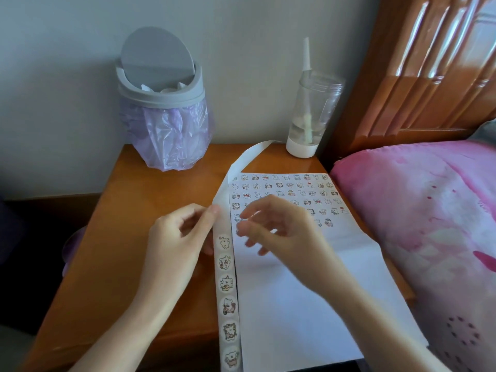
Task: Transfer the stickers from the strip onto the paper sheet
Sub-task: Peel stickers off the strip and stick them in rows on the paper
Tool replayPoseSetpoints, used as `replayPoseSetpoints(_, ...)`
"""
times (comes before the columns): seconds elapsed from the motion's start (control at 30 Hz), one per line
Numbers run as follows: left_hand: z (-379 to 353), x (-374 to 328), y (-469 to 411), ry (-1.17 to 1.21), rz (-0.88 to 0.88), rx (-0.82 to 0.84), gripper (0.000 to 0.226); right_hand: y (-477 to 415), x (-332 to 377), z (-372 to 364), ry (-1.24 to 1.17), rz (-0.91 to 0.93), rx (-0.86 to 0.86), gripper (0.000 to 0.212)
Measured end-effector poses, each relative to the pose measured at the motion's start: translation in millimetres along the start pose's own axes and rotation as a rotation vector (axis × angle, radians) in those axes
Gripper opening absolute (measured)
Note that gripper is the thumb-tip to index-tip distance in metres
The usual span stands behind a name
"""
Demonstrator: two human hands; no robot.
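A long white backing strip [227, 291] with round cartoon stickers runs from the table's front edge up past the sheet, its bare far end curling toward the wall. My left hand [177, 245] pinches the strip's left edge between thumb and fingers. The white paper sheet [295, 304] lies to the right of the strip, with several rows of small stickers [284, 189] across its far part. My right hand [276, 229] hovers blurred over the sheet's left side, fingers loosely curled. I cannot tell whether a sticker is on its fingertips.
The wooden bedside table [128, 232] carries a grey swing-lid bin [161, 103] with a purple liner at the back left and a clear spray bottle [311, 114] at the back right. A pink bedcover [429, 216] and wooden headboard [429, 63] border the right side.
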State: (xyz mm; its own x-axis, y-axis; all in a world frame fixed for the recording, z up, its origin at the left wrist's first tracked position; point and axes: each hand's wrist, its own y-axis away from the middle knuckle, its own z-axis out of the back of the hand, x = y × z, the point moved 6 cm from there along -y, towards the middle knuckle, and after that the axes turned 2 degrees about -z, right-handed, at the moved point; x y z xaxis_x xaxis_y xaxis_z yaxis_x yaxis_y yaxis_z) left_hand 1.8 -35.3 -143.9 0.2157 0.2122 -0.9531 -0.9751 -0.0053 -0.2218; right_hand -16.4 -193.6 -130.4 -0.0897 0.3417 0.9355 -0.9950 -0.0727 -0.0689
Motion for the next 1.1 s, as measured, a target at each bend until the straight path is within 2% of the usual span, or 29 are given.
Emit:
replayPoseSetpoints(0.1, 1.6, -1.2, 0.4, -0.012, -0.023, -0.012, 0.030, 2.6, 0.2, -12.7, -0.030, -0.011, 0.019, 0.014)
replayPoseSetpoints(0.27, 1.6, -3.6, 1.3, 0.009, -0.026, -0.007, 0.032, 3.6, 1.9, -16.1, -0.103, -0.015, 0.033, 0.012)
replayPoseSetpoints(0.43, -4.9, 0.6, 0.8, 0.171, 0.065, 0.040, 0.041, 3.8, 1.4, -11.2, -0.143, -0.022, -0.008, 0.010)
replayPoseSetpoints(0.63, -8.2, -3.2, 1.2, 0.130, 0.005, 0.131, 0.030, 2.0, -1.0, -6.1, -0.164, -0.020, -0.047, 0.009)
replayPoseSetpoints(0.9, -7.5, -3.9, 1.4, 0.113, -0.013, 0.116, 0.027, 1.1, -3.1, -6.6, -0.199, -0.033, -0.061, 0.012)
replayPoseSetpoints(1.1, -6.8, -2.9, 1.5, 0.062, -0.015, 0.108, 0.027, 1.7, -5.2, -7.0, -0.039, -0.030, -0.096, 0.014)
